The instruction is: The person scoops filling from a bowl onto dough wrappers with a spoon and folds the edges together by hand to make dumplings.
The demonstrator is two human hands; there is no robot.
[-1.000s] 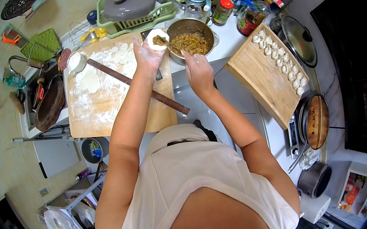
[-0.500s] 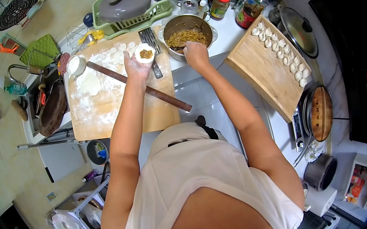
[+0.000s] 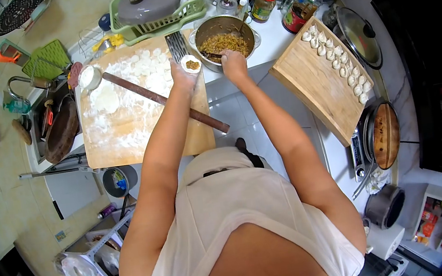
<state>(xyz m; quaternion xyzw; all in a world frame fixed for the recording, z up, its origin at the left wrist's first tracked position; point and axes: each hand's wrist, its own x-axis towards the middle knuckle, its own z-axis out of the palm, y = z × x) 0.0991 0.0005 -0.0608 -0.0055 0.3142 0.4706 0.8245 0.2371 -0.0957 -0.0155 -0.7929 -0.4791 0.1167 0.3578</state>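
Observation:
On the palm of my left hand (image 3: 184, 77) rests a round dumpling wrapper (image 3: 184, 66) with a mound of brown filling (image 3: 193, 64) in its middle. The fingers curl under the wrapper, beside the pot. My right hand (image 3: 234, 64) grips a dark-handled utensil (image 3: 214, 56) at the near rim of the pot (image 3: 206, 65); its kind is hard to make out. More chopped filling (image 3: 223, 44) lies in that pot. Just behind my left hand is a slotted black cleaver blade (image 3: 177, 44) on the floured wooden board (image 3: 107, 154).
A long rolling pin (image 3: 140, 90) crosses the board, its end overhanging the near right edge. Flat wrappers (image 3: 148, 64) and a bowl of flour (image 3: 90, 77) are on the board. To the right, a wooden tray (image 3: 319, 87) carries rows of shaped dumplings (image 3: 342, 59). Jars (image 3: 264, 6) stand behind the pot.
My left hand has moved right, towards the pot, carrying the filled wrapper over the cleaver. My right hand stays at the pot's rim with the utensil.

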